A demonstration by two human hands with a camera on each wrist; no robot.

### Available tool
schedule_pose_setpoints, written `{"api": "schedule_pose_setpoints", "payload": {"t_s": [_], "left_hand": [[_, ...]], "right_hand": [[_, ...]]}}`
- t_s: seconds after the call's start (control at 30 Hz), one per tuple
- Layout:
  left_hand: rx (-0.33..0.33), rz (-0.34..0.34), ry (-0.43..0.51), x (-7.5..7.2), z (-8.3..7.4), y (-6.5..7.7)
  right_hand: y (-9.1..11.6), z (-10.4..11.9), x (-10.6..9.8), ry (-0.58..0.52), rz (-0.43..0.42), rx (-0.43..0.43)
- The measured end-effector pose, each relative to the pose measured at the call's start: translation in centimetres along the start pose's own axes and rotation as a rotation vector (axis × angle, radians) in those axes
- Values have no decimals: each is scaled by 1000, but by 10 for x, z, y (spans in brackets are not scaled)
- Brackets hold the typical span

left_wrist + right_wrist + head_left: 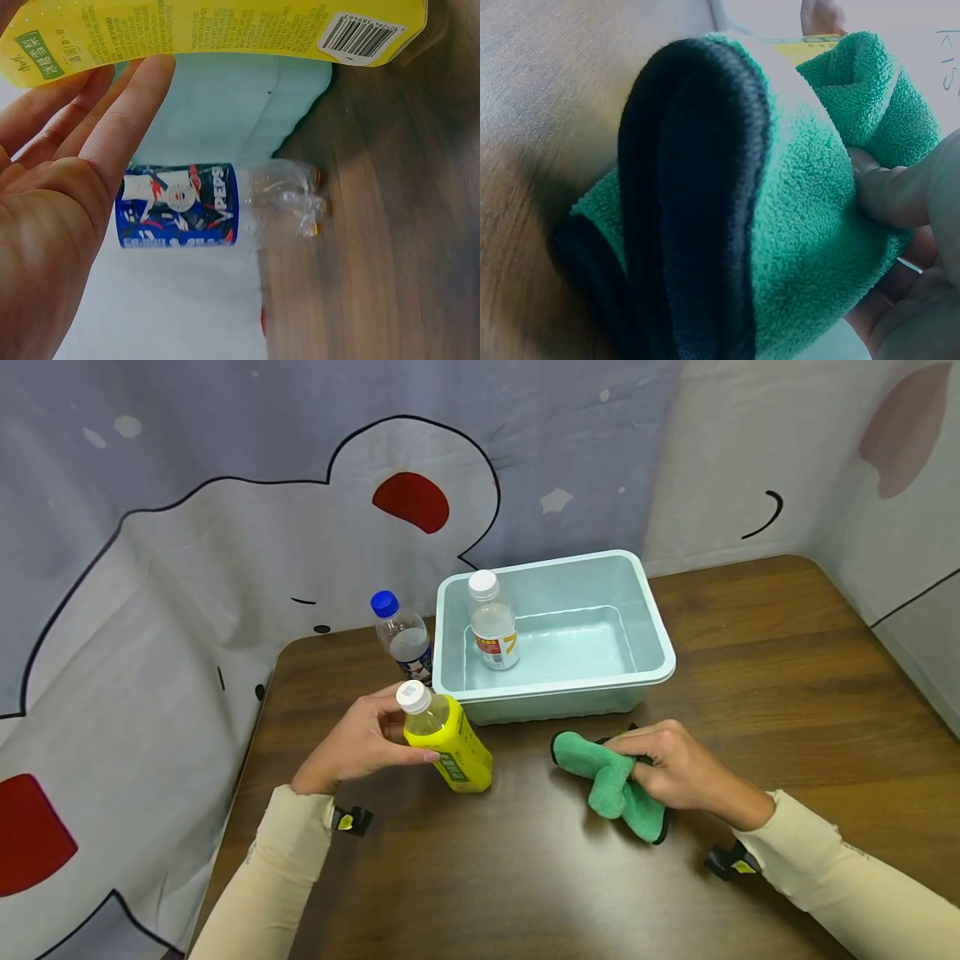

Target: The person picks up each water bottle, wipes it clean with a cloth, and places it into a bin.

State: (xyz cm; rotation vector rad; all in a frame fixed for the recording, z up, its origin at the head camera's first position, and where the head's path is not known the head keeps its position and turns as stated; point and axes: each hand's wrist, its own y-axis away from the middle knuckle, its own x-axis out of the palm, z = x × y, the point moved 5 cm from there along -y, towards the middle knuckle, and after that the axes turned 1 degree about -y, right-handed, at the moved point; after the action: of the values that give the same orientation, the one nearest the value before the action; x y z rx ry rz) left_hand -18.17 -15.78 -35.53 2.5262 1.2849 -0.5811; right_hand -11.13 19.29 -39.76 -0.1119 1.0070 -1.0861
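Observation:
My left hand [360, 739] grips a yellow-labelled drink bottle [456, 747] by its upper part, thumb across the front and fingers behind. The bottle has a white cap and leans to the left in the head view. In the left wrist view, its barcode [362, 36] shows near the base. Bunched in my right hand [675, 772] is a green towel [611, 777] with dark edging, pinched between thumb and fingers close over the table. The right wrist view shows the folded towel [802, 217] filling much of the frame; some fingers are hidden behind it.
A pale green plastic bin [577, 643] stands at the back of the wooden table [525, 877]. Inside its left end is a clear white-capped bottle [493, 627]. A blue-capped Pepsi bottle [408, 639] stands left of the bin. A printed curtain [247, 552] hangs behind.

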Motion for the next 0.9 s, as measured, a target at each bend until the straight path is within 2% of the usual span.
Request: {"api": "schedule_pose_setpoints", "payload": {"t_s": [0.37, 0.9], "left_hand": [[23, 20, 9, 11, -6, 1], [74, 41, 29, 36, -16, -2]], "right_hand": [[-1, 3, -2, -10, -19, -14], [-6, 10, -4, -77, -63, -9]]}}
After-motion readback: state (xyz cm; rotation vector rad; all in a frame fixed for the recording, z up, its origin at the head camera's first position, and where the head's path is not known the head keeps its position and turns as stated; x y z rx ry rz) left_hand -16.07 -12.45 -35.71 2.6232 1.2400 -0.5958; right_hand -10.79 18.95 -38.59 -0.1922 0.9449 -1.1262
